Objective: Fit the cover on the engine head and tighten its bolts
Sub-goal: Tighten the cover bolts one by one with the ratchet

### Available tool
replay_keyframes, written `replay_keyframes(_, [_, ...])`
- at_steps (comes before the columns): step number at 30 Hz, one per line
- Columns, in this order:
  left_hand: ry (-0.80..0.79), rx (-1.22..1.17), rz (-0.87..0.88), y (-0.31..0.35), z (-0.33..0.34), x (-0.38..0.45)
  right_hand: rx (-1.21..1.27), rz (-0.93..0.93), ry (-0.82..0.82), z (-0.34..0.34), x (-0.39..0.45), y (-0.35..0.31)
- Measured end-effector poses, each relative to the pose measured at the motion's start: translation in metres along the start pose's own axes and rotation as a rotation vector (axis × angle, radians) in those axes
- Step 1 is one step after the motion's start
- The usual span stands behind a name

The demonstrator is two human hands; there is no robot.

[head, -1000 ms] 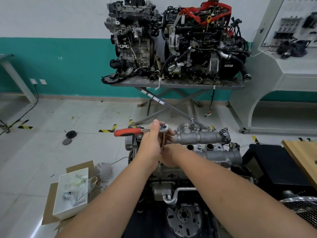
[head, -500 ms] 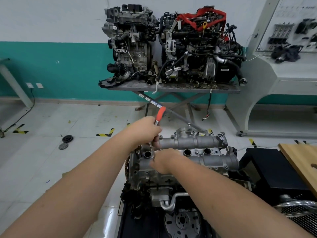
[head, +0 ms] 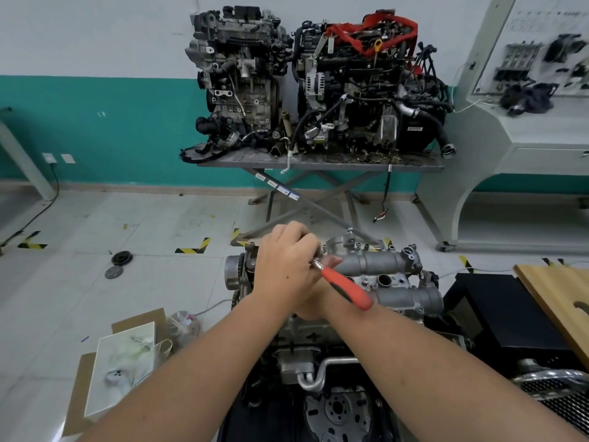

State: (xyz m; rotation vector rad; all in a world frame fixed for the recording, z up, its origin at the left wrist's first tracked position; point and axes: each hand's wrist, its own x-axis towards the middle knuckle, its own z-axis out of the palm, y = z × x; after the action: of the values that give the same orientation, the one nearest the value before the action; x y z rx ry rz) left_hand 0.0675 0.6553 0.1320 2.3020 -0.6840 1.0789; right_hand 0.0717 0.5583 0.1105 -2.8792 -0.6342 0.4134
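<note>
At the near centre we find the engine head [head: 318, 327] with the cover [head: 392, 275] seated on top of it, grey and ribbed. Our left hand [head: 283, 266] sits over the cover's left end, its fingers [head: 306, 240] curled round the head of the ratchet [head: 345, 287]. The ratchet's orange handle slants down to the right, across our right wrist. Our right hand [head: 314, 301] lies beneath the left and is mostly hidden; we cannot tell how its fingers are set. Behind, two engines [head: 306, 87] stand side by side on a steel worktop [head: 318, 162]. A white box [head: 121, 368] lies on cardboard on the floor, left of the head.
</note>
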Motion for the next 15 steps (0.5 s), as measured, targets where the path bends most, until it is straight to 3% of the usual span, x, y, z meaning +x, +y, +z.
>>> replay_keyframes(2, [0.026,-0.309,-0.193,0.009,0.005,-0.006,0.11,0.072,0.085,0.0,0.004,-0.002])
replay_keyframes(4, [0.117,-0.588,-0.4,0.02,0.006,-0.011,0.065,0.119,-0.057,-0.003,0.006,-0.001])
replay_keyframes(8, [0.194,-1.131,-1.057,0.029,0.006,-0.006,0.092,0.179,-0.232,-0.007,0.01,-0.004])
replay_keyframes(11, [0.139,-1.237,-1.206,0.013,0.004,-0.002,0.103,0.206,-0.205,-0.005,0.009,-0.005])
replay_keyframes(15, [0.01,-1.268,-1.193,0.001,-0.005,0.001,-0.006,0.129,-0.191,-0.002,0.011,-0.004])
